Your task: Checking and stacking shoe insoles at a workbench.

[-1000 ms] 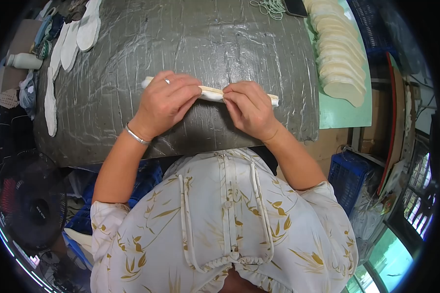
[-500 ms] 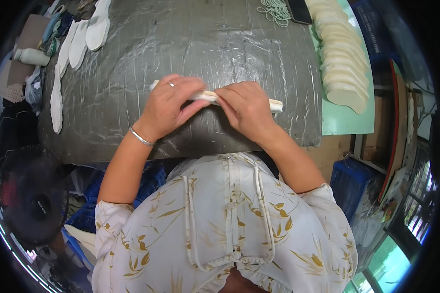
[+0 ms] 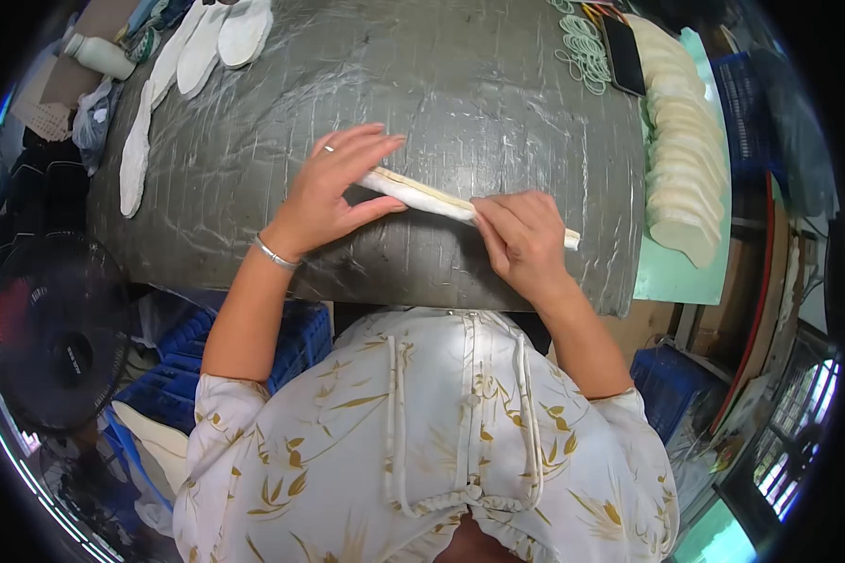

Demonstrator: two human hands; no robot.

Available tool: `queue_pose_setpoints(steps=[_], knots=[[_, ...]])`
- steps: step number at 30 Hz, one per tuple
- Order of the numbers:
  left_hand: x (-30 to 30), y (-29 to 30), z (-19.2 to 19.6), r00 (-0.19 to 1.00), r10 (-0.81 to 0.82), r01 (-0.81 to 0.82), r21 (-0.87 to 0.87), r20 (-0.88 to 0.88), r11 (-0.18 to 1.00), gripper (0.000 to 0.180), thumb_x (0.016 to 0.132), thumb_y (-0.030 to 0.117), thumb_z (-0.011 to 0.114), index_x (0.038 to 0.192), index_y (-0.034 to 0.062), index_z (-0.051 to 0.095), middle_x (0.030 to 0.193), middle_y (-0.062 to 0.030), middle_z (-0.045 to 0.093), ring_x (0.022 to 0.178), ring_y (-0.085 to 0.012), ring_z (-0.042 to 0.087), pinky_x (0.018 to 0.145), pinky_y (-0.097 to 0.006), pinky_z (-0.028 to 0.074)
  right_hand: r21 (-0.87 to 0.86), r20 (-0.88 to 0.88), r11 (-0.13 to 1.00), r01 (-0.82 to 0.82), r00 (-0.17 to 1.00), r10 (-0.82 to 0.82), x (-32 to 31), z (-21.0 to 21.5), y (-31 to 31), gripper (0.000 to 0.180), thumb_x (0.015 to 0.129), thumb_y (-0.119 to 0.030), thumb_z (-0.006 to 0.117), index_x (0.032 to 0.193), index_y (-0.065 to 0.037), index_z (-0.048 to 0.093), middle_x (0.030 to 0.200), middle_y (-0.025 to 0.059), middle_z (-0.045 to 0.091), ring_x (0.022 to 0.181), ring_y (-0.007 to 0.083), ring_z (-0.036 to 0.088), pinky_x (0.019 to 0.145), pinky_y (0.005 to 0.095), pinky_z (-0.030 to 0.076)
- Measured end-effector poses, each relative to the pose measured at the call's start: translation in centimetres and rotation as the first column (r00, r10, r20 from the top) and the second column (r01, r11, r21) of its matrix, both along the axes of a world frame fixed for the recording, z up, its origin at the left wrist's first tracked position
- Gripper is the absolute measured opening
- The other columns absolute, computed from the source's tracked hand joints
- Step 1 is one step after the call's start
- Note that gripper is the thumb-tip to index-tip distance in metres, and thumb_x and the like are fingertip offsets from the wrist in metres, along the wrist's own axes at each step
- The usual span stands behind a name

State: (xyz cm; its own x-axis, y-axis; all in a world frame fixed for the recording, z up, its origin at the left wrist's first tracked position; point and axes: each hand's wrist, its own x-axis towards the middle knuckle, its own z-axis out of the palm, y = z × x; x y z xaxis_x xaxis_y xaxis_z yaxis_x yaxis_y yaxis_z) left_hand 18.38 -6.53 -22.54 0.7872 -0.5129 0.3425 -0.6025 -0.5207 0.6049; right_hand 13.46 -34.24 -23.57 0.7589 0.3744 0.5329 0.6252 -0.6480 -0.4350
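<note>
The left hand (image 3: pixel 324 195), thumb and fingers parted, bracketed the left part of a white-and-cream strip (image 3: pixel 427 199); contact was unclear. Light, even support there would likely have steadied it. The strip sat over the grey tabletop (image 3: pixel 441 103), towards one o'clock from centre, its long axis pointing half past nine to half past three. The right hand (image 3: pixel 526 236) pinched it near its right end.

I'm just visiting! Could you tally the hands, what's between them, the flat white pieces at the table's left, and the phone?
Hands: 2 (left hand, right hand)
White-and-cream strip: 1
Flat white pieces: 4
Dark phone: 1
Total: 8
</note>
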Motion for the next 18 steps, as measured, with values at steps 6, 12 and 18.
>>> queue_pose_setpoints(steps=[6,12,18], knots=[[0.8,1.1,-1.3,0.991,-0.097,0.088,-0.103,-0.087,0.991,0.022,0.084,0.013,0.075,0.106,0.0095,0.074,0.11,-0.0033,0.074,0.12,-0.0267,0.062,0.107,-0.045,0.037,-0.031,-0.148,0.999,-0.03,0.989,0.025,0.1,1.5,-0.3,0.017,0.082,-0.013,0.076,0.096,-0.005,0.071,0.087,0.0066,0.071,0.079,0.0238,0.064,0.075,0.0366,0.047],[0.8,0.4,-0.6,0.994,-0.095,0.088,-0.114,-0.056,0.99,0.015,0.085,0.011,0.073,0.101,0.0113,0.075,0.105,-0.0015,0.075,0.117,-0.0259,0.064,0.106,-0.044,0.037,0.057,-0.127,0.989,0.134,0.984,-0.126,1.8,3.3,3.5,0.029,0.081,-0.025,0.078,0.099,-0.003,0.07,0.095,0.0117,0.071,0.084,0.0304,0.066,0.078,0.0406,0.05],[1.2,0.6,-1.0,0.994,-0.075,0.068,-0.089,-0.08,0.994,0.013,0.087,0.015,0.072,0.099,0.0116,0.075,0.102,-0.0018,0.074,0.114,-0.026,0.064,0.104,-0.041,0.037,-0.16,-0.091,0.987,-0.015,0.996,0.001,2.5,1.8,4.9,0.02,0.084,-0.016,0.075,0.1,-0.005,0.07,0.088,0.0082,0.07,0.077,0.0267,0.065,0.081,0.0395,0.05]])
